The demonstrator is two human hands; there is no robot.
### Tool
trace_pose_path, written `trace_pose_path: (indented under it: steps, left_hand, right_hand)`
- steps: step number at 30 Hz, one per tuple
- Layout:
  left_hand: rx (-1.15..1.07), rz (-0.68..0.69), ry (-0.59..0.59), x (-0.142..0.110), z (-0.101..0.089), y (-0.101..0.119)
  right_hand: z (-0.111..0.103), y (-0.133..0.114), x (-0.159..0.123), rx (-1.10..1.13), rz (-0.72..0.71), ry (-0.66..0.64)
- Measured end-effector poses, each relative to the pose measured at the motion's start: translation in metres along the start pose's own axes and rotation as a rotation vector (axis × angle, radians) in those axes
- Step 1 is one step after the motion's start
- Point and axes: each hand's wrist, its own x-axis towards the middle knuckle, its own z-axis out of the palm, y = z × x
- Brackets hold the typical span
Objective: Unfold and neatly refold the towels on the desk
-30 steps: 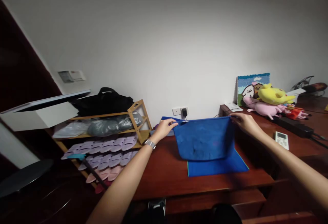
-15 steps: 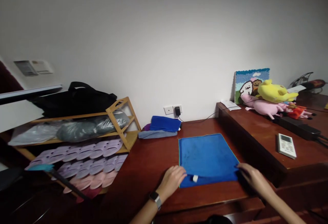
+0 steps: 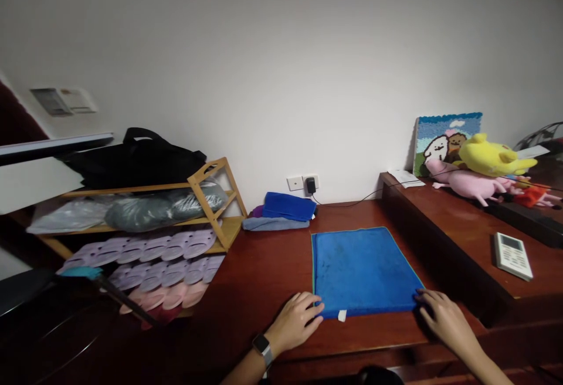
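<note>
Tabletop (image 3: 272, 262) bears blue cloth (image 3: 360, 267), left hand (image 3: 295, 322) and right hand (image 3: 446, 320) obscuring near corners; grip impossible to tell.

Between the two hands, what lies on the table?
In the head view, the blue cloth lies between the left hand and right hand, white tag at its near edge.
</note>
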Motion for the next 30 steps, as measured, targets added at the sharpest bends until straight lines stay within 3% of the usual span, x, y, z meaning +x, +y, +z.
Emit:
trace_pose_path:
  steps: [3,6,9,12,16,19,24,30]
  left_hand:
    - [0.009,0.018,-0.043,-0.013,-0.012,-0.005]
    - [0.067,-0.058,-0.054,-0.031,-0.025,-0.027]
    - [0.184,-0.237,0.015,-0.058,-0.039,-0.073]
    - [0.335,-0.402,0.112,-0.102,-0.054,-0.132]
    - [0.494,-0.55,0.179,-0.169,-0.064,-0.197]
    - [0.522,-0.565,0.165,-0.202,-0.061,-0.22]
    - [0.515,-0.371,0.054,-0.217,-0.053,-0.223]
    - [0.455,-0.569,0.047,-0.212,-0.05,-0.213]
  right_hand:
    - [0.004,-0.039,0.011,-0.119,0.011,0.068]
    - [0.017,-0.097,0.03,-0.152,0.019,0.041]
    - [0.04,-0.15,0.053,-0.18,0.12,-0.142]
    - [0.062,-0.175,0.075,-0.204,0.248,-0.315]
    - [0.081,-0.162,0.1,-0.226,0.299,-0.384]
    - [0.085,-0.141,0.124,-0.233,0.291,-0.384]
    - [0.094,-0.106,0.181,-0.248,0.334,-0.387]
    - [0.11,-0.072,0.242,-0.243,0.33,-0.406]
